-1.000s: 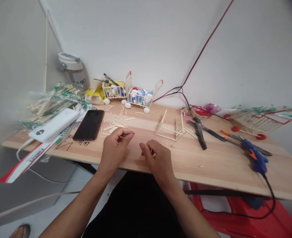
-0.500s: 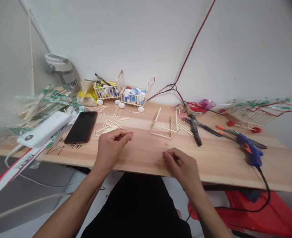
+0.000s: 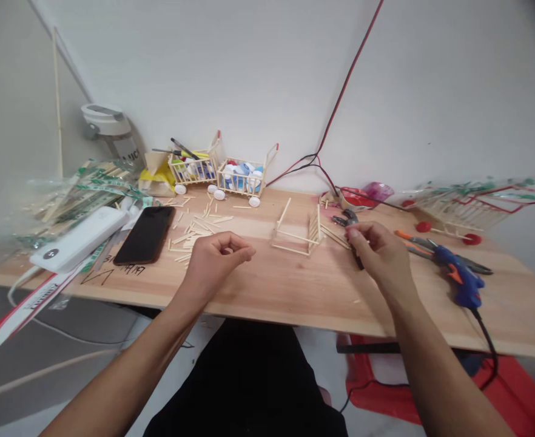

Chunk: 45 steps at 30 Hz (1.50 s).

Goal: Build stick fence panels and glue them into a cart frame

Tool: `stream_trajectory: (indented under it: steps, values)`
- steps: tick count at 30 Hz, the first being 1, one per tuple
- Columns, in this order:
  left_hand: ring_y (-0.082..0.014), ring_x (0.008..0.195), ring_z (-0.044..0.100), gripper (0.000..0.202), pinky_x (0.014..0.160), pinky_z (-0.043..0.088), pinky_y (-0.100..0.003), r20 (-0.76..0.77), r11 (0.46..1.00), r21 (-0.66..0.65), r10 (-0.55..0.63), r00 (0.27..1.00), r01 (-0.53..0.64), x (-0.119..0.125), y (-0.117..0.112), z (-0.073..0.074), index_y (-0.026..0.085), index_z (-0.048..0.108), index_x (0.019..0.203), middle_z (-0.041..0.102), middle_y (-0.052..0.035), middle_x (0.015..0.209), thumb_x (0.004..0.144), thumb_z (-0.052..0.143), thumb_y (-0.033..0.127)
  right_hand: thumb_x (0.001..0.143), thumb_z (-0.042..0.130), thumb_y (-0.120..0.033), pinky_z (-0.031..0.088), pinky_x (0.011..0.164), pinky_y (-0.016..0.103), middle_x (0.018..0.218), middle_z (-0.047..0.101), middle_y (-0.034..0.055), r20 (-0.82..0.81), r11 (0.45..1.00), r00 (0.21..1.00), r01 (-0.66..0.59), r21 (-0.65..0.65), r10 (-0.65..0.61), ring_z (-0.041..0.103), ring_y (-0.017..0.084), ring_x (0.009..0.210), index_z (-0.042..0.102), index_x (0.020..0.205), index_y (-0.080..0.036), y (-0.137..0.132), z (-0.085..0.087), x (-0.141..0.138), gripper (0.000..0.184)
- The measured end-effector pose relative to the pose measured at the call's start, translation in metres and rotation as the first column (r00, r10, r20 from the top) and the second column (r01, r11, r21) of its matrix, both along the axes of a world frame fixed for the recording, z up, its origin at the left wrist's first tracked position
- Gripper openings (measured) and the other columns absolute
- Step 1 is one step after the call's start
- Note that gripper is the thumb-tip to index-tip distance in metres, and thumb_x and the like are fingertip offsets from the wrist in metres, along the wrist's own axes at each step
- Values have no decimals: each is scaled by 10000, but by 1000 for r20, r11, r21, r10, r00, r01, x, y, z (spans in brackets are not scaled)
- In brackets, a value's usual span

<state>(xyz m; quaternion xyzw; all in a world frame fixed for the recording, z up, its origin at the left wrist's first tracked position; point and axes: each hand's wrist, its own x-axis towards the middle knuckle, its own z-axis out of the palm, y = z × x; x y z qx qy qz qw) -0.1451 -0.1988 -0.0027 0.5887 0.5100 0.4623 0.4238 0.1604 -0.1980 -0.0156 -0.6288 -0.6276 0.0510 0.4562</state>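
Over the loose cut sticks (image 3: 199, 226), my left hand (image 3: 217, 261) has thumb and fingers closed in a pinch; what lies between the tips is too small to make out. My right hand (image 3: 383, 258) is above the black-handled pliers (image 3: 350, 217), covering much of their handle. Its thumb and index finger are pressed together, and anything in them is hidden. Between the hands, a small open frame of glued wooden sticks (image 3: 297, 235) stands on the wooden table (image 3: 272, 291), one side slatted. A few sticks (image 3: 335, 235) lie beside it.
Two small stick carts (image 3: 240, 176) with white wheels stand at the back, filled with small items. A phone (image 3: 144, 235), a white power bank (image 3: 79, 240) and bagged sticks (image 3: 80, 188) lie left. To the right are a blue glue gun (image 3: 458, 276) and a red-wheeled cart (image 3: 454, 212).
My right hand has moved right and away from me, from the table's front edge to over the pliers. My left hand has shifted slightly right, still pinched.
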Motion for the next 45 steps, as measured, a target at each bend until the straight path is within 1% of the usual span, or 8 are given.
stream_trajectory:
  steps: [10,15,19,26,34,38,40,45]
  values:
    - [-73,461,348,352,461,270,-217,141,980,163,90,986,-113,-3,38,2,171,434,562,395,40,496,843,548,348,863,531,-342,460,670,308,903,702,54,88,995,993,-81,54,77,613,178,749,660,958,-217,50,3,5,203]
    - [-73,456,398,289,433,298,-200,236,961,189,156,959,-203,3,56,11,171,521,633,472,31,527,849,525,364,872,515,-318,473,706,324,995,697,69,56,992,994,-102,79,98,633,194,852,659,985,-208,52,-8,6,214]
    - [-81,542,495,188,483,366,-196,134,942,259,184,974,-214,9,62,15,140,672,724,662,-30,685,782,611,308,864,534,-317,475,710,324,996,695,65,13,994,997,-78,70,78,633,193,855,663,997,-205,48,-14,10,216]
    - [-87,530,529,145,498,377,-202,147,955,219,168,975,-198,18,73,25,133,653,644,672,-27,649,666,722,258,869,525,-308,477,728,340,1036,682,75,22,992,996,-91,81,90,624,201,871,654,1034,-206,46,-13,13,233]
    - [-115,466,461,522,539,342,-242,-249,941,311,212,945,-129,15,81,15,157,542,444,495,-8,432,889,475,423,896,492,-290,482,752,347,1036,657,82,115,979,985,-147,143,131,604,215,948,651,1044,-218,45,-13,14,229]
    - [-158,697,557,236,679,398,-253,-373,878,477,221,901,-18,12,87,11,166,683,885,649,-33,761,843,453,146,907,489,-283,477,762,344,1046,654,76,119,976,982,-161,147,144,597,211,964,654,1064,-223,45,-14,12,236]
    - [-174,838,581,407,792,419,-276,-402,848,525,176,899,69,16,93,13,187,646,1096,665,-51,959,771,448,42,909,486,-276,476,752,340,1043,655,75,123,976,981,-164,141,148,595,209,953,655,1082,-226,45,-14,10,247]
    - [-180,860,597,410,846,431,-306,-471,844,497,68,880,201,34,108,24,182,674,1064,677,-55,988,743,482,14,910,481,-256,472,746,334,1025,655,76,129,979,980,-164,118,149,594,203,928,656,1099,-221,43,-13,5,260]
